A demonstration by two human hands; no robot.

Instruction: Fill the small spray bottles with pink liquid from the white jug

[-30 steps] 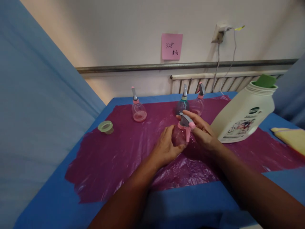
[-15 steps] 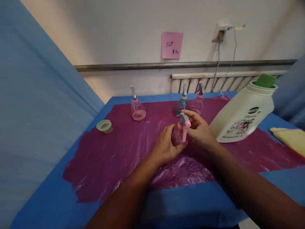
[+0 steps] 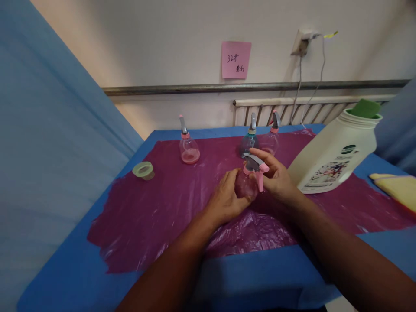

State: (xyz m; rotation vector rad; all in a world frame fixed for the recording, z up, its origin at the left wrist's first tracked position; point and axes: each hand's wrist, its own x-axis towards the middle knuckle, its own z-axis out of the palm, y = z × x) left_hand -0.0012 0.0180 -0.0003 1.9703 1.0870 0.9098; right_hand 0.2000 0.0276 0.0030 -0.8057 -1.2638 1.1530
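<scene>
My left hand (image 3: 227, 193) is wrapped round the clear body of a spray bottle (image 3: 244, 185), which stands on the purple plastic sheet. At the bottle's neck, my right hand (image 3: 277, 177) has its thumb and fingers closed about the grey and pink trigger head (image 3: 256, 163). The pink trigger points right and towards me. Just behind are a teal spray bottle (image 3: 249, 142) and another clear one with a pink collar (image 3: 270, 139), both partly covered by my right hand. Farther left stands a spray bottle with pink liquid (image 3: 189, 151).
A large cream detergent bottle (image 3: 328, 162) with a green piece in its mouth leans right beside my right hand. A pale green cap (image 3: 143, 170) lies at left, a yellow cloth (image 3: 394, 186) at far right. The purple sheet (image 3: 156, 216) covers a blue table.
The trigger head has turned on the bottle, its pink nozzle swinging to the right with my right fingers. My left hand keeps its hold on the body.
</scene>
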